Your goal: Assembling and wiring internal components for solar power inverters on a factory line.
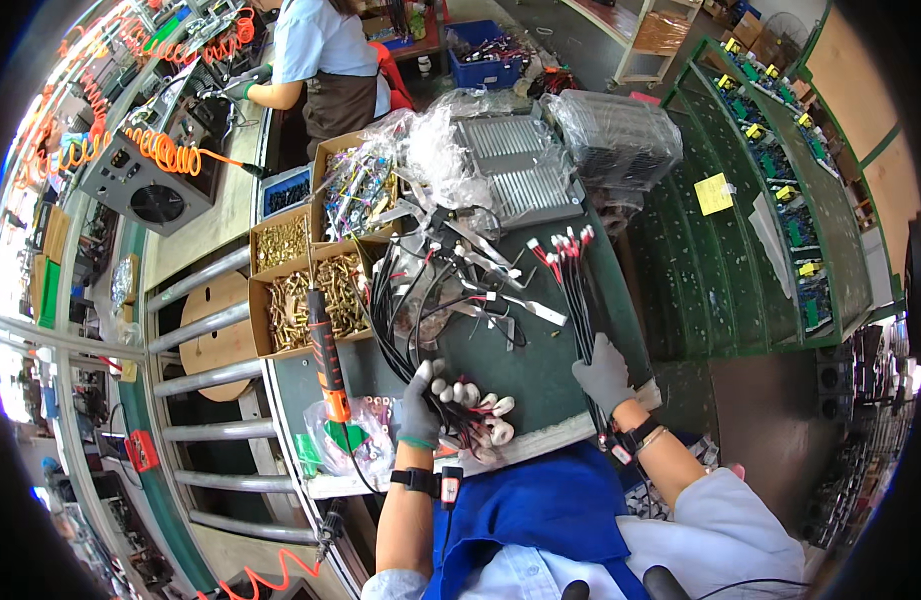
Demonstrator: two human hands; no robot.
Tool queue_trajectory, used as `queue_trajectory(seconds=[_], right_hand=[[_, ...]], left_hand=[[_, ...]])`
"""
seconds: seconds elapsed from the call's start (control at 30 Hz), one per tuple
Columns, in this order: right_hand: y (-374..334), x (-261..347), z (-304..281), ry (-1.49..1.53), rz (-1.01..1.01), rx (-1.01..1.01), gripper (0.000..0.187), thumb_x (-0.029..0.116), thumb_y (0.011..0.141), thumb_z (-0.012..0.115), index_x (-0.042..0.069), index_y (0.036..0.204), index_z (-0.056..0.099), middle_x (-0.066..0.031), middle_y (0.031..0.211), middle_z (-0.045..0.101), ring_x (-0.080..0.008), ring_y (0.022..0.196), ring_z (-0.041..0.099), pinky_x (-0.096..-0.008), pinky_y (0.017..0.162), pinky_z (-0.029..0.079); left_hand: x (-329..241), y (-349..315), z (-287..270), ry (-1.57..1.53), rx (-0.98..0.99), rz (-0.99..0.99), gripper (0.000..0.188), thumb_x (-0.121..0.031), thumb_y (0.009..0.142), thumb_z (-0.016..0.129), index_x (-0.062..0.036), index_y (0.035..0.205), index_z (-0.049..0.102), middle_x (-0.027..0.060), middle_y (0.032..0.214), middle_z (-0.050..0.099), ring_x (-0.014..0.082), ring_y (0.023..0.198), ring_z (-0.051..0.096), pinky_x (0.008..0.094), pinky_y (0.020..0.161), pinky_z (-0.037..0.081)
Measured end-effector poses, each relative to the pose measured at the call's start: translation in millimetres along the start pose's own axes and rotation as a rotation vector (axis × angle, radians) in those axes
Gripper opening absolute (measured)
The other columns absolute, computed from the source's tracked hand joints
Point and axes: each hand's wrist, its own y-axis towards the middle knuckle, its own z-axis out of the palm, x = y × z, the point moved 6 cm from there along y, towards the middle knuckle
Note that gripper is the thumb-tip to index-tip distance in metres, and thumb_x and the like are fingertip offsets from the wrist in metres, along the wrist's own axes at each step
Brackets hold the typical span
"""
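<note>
My left hand [422,402], in a grey glove, rests on a bundle of black wires [401,310] beside a cluster of small white ring-shaped parts [481,412] at the near edge of the green bench [541,370]. My right hand [605,374], also gloved, grips a bunch of black wires with red and white end connectors [566,250] that fan out away from me. An orange and black electric screwdriver [325,350] hangs upright just left of my left hand.
Cardboard boxes of brass screws [291,300] sit to the left. Finned metal heat sinks in plastic wrap [521,170] lie at the back. A clear bag of small parts [356,440] is near the front. Another person [326,60] works at a far bench. Green racks with circuit boards [781,170] stand on the right.
</note>
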Motion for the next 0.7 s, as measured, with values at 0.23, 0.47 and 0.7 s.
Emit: queue_trajectory(seconds=[0.23, 0.47, 0.7], right_hand=[[4.8, 11.1, -7.7, -0.076, -0.008, 0.08, 0.042, 0.025, 0.076, 0.064, 0.001, 0.106, 0.047, -0.0245, 0.109, 0.057, -0.0421, 0.101, 0.06, -0.0502, 0.087, 0.049], [3.0, 4.6, -1.2, -0.194, 0.03, 0.167, 0.046, 0.029, 0.077, 0.07, 0.003, 0.108, 0.049, -0.0191, 0.105, 0.061, -0.036, 0.099, 0.064, -0.0474, 0.082, 0.054], [2.9, 2.9, 4.0, -0.172, 0.0, 0.143, 0.047, 0.027, 0.077, 0.072, 0.003, 0.109, 0.048, -0.0203, 0.102, 0.063, -0.0376, 0.098, 0.064, -0.0466, 0.083, 0.053]], left_hand=[[-22.8, -2.8, -9.9, 0.462, -0.383, 0.308, 0.037, -0.022, 0.081, 0.076, 0.0019, 0.102, 0.059, 0.0102, 0.09, 0.063, 0.0192, 0.08, 0.062, 0.0347, 0.08, 0.052], [-21.6, -84.4, 84.0, 1.586, -0.586, 1.577, 0.057, -0.021, 0.076, 0.076, 0.0032, 0.122, 0.051, 0.0211, 0.117, 0.055, 0.0331, 0.107, 0.054, 0.0431, 0.094, 0.042], [112.6, 38.5, 126.5, 1.932, 0.034, 0.656, 0.026, -0.022, 0.084, 0.06, -0.0139, 0.109, 0.061, 0.0139, 0.092, 0.064, 0.0353, 0.087, 0.064, 0.0479, 0.075, 0.051]])
